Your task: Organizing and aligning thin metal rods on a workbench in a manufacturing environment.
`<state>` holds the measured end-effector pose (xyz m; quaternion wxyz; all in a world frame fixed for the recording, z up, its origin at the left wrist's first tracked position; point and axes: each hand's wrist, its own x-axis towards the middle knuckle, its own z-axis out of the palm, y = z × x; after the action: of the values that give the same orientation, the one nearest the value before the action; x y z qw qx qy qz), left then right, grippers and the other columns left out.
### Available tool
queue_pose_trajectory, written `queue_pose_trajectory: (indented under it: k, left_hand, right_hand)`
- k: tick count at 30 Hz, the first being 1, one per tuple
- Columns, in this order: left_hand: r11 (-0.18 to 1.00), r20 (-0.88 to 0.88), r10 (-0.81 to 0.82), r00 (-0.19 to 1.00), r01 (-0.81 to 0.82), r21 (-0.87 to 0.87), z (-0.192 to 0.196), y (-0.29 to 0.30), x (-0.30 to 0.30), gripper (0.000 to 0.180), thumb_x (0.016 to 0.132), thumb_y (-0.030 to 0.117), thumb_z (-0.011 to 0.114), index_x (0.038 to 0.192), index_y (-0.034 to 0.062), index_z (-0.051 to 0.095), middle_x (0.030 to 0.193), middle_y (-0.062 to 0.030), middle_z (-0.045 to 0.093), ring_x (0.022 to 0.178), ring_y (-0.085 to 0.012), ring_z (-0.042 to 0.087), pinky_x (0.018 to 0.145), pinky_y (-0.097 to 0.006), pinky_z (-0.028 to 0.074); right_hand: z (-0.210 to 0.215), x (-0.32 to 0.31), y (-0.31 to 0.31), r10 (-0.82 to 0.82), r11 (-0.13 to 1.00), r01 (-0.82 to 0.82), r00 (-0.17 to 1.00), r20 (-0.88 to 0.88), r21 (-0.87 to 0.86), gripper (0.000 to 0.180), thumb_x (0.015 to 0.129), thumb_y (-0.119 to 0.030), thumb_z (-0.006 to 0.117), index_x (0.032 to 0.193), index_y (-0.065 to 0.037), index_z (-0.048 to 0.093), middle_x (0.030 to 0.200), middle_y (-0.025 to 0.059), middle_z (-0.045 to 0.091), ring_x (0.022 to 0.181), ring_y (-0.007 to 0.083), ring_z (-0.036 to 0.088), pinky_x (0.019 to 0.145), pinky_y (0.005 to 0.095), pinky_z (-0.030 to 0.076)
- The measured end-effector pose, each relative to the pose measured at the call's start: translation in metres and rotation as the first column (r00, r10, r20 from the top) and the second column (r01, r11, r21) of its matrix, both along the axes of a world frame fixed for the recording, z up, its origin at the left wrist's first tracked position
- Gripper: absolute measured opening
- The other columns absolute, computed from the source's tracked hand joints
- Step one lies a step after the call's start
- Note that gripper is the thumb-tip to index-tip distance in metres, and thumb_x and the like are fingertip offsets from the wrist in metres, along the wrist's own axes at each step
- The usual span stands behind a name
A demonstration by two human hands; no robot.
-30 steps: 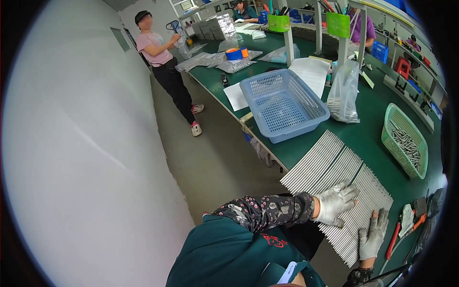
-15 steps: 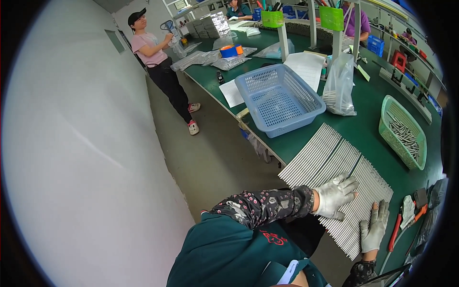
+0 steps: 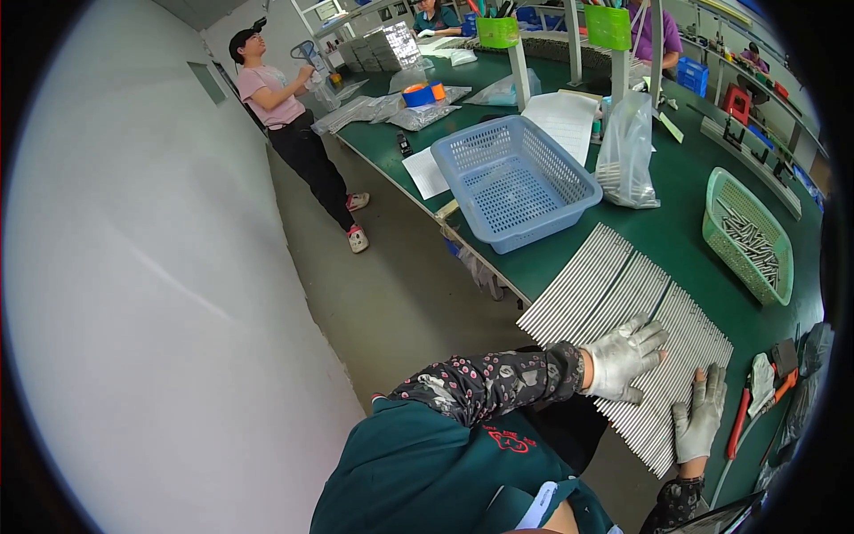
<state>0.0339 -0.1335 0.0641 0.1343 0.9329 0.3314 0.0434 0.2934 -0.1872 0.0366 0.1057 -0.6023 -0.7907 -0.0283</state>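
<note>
Many thin metal rods point(image 3: 578, 294) lie side by side in a flat sheet on the green table, their near ends reaching over its edge. Across the middle of the sheet rests my left hand point(image 3: 625, 359), in a whitish glove, palm down with fingers outstretched. My right hand point(image 3: 701, 416), gloved too, lies flat along the right end of the rods, fingers pointing away from me. Neither hand grips anything. Whatever is beneath the palms is hidden.
Behind the rods stands a blue plastic basket point(image 3: 516, 182), beside a clear bag point(image 3: 628, 156) of rods. A green basket point(image 3: 749, 238) of short metal pins is at right. Red-handled pliers point(image 3: 739, 423) lie near my right hand. Another person point(image 3: 289, 125) stands beyond the table's left side.
Both hands stay flat on the rods, with the right one shifted very slightly. The whole view has tilted a little; the rods look the same.
</note>
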Motion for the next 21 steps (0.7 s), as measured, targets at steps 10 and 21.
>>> queue_pose_trajectory:
  k: [10,21]
  left_hand:
    - [0.994,0.043,-0.034,0.998,0.029,0.11,0.003,-0.014,0.006,0.083,0.08,0.057,0.055,0.139,0.0011,0.037,0.15,-0.0198,0.025,0.143,-0.0315,0.016,0.117,-0.05,0.005]
    - [0.974,-0.024,-0.165,0.986,0.167,0.156,0.013,0.026,-0.001,0.08,0.078,0.048,0.064,0.138,0.0013,0.038,0.145,-0.0208,0.031,0.139,-0.0343,0.025,0.115,-0.049,0.016]
  right_hand:
    - [0.005,0.001,-0.011,-0.031,0.999,0.031,0.999,0.008,-0.02,0.072,0.089,-0.059,0.04,0.142,-0.011,0.037,0.148,0.0207,0.031,0.138,0.038,0.025,0.113,0.0494,0.018]
    - [0.023,-0.02,0.003,0.001,1.0,0.0,0.992,-0.126,0.007,0.066,0.082,-0.051,0.054,0.132,-0.007,0.049,0.142,0.0219,0.039,0.136,0.0376,0.03,0.113,0.0471,0.022]
